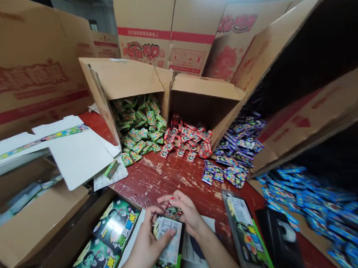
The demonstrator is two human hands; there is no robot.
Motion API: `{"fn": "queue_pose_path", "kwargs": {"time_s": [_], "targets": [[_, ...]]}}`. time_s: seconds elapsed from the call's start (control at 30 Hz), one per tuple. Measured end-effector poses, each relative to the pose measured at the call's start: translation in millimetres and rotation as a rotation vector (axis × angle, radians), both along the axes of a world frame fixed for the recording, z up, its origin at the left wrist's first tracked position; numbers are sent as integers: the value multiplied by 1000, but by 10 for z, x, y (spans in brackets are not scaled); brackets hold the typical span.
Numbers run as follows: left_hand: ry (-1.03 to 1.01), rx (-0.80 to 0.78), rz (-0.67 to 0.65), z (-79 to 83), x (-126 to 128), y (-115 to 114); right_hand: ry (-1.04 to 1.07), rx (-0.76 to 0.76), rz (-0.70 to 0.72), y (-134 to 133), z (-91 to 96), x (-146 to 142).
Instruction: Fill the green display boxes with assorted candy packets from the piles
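Observation:
My left hand (146, 242) is wrapped round a black-and-green printed candy box (173, 248), its thumb across the pale label on the face. Just above the box's far end, my right hand (187, 214) pinches a small red candy packet (173, 212), partly hidden by the fingers. The fingertips of both hands come close together there. Beyond them, red packets (189, 137) spill from an open carton, with green packets (140, 137) to the left and purple packets (237, 143) to the right.
More printed boxes (116, 223) lie in a carton at the lower left. White flat card sheets (79, 154) are stacked above it. On the right are a wrapped printed pack (248, 233), a black object (280, 236) and blue packets (321, 210). Tall cartons (174, 27) wall the back.

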State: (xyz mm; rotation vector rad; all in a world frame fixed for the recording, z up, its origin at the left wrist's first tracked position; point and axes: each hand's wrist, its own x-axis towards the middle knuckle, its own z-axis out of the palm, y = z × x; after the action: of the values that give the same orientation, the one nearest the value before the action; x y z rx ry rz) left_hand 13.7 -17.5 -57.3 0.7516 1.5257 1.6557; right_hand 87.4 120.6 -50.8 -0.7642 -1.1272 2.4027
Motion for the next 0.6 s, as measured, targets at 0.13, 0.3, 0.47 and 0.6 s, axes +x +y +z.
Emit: {"fn": "queue_pose_path", "kwargs": {"time_s": [0.13,0.3,0.47,0.6], "targets": [[-10,1,-20,62,7,0,51,-147,88,-15,-1,-107],[-46,26,20,70,-14,-22,160,-479,190,-6,61,-187],[-233,188,29,12,-55,-60,232,-418,182,-147,56,-88],[-521,242,0,-53,-116,-133,136,-280,170,-433,46,24]]}}
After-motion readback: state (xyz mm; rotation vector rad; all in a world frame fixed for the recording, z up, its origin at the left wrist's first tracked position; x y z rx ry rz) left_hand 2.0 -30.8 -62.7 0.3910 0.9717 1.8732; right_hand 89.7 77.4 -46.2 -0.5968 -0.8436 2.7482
